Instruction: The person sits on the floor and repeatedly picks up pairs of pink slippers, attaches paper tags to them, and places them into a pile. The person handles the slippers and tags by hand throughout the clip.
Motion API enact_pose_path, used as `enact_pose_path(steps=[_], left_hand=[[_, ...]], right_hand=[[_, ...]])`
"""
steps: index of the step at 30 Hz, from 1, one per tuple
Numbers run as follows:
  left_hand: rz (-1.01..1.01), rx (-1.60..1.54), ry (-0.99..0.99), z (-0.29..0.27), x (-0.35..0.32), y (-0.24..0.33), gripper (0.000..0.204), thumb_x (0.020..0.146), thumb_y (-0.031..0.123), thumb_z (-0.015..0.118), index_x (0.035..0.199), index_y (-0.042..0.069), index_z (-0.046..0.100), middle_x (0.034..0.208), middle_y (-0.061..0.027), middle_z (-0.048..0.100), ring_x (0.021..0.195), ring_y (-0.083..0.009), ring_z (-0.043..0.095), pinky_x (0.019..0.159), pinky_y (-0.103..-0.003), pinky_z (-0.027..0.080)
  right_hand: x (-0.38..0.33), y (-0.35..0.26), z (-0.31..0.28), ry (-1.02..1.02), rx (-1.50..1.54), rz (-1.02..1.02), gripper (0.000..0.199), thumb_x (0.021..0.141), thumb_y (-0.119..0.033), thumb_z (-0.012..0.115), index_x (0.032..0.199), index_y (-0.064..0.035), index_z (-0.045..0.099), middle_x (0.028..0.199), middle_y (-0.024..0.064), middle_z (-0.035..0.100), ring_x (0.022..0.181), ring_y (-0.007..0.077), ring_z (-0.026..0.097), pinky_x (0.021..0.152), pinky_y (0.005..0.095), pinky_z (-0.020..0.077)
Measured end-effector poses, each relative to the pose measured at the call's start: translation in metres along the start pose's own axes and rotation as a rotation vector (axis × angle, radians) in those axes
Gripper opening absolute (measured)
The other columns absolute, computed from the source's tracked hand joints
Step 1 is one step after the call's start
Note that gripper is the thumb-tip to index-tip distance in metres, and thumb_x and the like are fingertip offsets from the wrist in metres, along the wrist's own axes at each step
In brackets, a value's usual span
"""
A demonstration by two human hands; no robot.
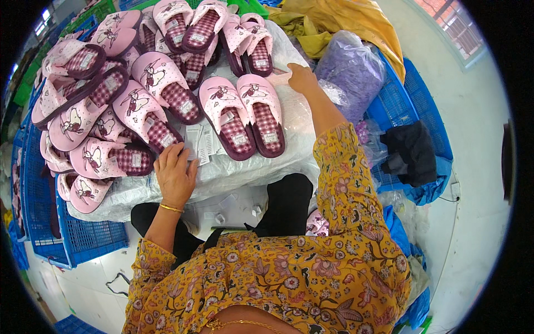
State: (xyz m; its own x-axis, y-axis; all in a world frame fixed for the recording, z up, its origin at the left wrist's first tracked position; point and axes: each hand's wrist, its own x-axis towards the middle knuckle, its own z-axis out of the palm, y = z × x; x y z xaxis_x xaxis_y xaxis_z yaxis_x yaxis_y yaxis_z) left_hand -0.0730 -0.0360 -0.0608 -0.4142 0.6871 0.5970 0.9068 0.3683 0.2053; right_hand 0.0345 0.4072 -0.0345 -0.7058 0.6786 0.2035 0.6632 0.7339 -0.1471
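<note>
A pair of pink slippers (265, 125) with dark plum soles and checked insoles lies side by side on the white plastic-wrapped surface in front of me. Just left of that pair are several white printed tags (206, 146). My left hand (177, 171) rests at the heel of a pink slipper (139, 108) beside these tags, its fingers stretched out and holding nothing visible. Farther off to the right, my right hand (303, 78) is closed at one end of a pale pink flat piece (280, 79), whose kind is unclear. That piece lies behind the slipper pair.
Many more matching slippers (86, 119) are heaped at the left and back. A clear bag of purple material (350, 72) stands at the right, near yellow cloth (311, 25). Blue crates (94, 239) flank the surface. Black cloth (410, 153) hangs over the right-hand crate.
</note>
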Motion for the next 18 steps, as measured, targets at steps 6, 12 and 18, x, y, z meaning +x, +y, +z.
enact_pose_path(steps=[6, 12, 18], left_hand=[[0.013, -0.017, 0.011, -0.001, 0.001, 0.003, 0.029, 0.078, 0.021, 0.076, 0.102, 0.006, 0.068, 0.122, -0.0067, 0.061, 0.117, -0.0287, 0.053, 0.094, -0.043, 0.039], [0.017, 0.004, 0.014, -0.001, 0.000, 0.003, 0.028, 0.079, 0.021, 0.075, 0.102, 0.006, 0.068, 0.122, -0.0071, 0.061, 0.116, -0.0297, 0.053, 0.094, -0.043, 0.039], [0.003, -0.029, 0.060, -0.006, 0.004, 0.004, 0.032, 0.082, 0.022, 0.074, 0.110, 0.009, 0.067, 0.126, -0.0091, 0.059, 0.117, -0.0306, 0.052, 0.098, -0.043, 0.036]], right_hand=[[0.024, 0.015, 0.001, -0.245, -0.178, -0.127, 0.047, 0.083, -0.018, 0.065, 0.129, -0.0227, 0.058, 0.130, 0.0084, 0.061, 0.121, 0.0334, 0.055, 0.098, 0.0466, 0.0467], [0.033, 0.043, -0.004, -0.095, 0.167, -0.200, 0.031, 0.072, -0.023, 0.078, 0.100, -0.0115, 0.070, 0.091, 0.0094, 0.072, 0.085, 0.0265, 0.069, 0.076, 0.0368, 0.0531], [0.008, 0.050, -0.041, -0.033, 0.396, -0.150, 0.027, 0.080, -0.031, 0.077, 0.098, -0.0115, 0.072, 0.085, 0.0077, 0.072, 0.075, 0.0191, 0.066, 0.069, 0.0334, 0.0510]])
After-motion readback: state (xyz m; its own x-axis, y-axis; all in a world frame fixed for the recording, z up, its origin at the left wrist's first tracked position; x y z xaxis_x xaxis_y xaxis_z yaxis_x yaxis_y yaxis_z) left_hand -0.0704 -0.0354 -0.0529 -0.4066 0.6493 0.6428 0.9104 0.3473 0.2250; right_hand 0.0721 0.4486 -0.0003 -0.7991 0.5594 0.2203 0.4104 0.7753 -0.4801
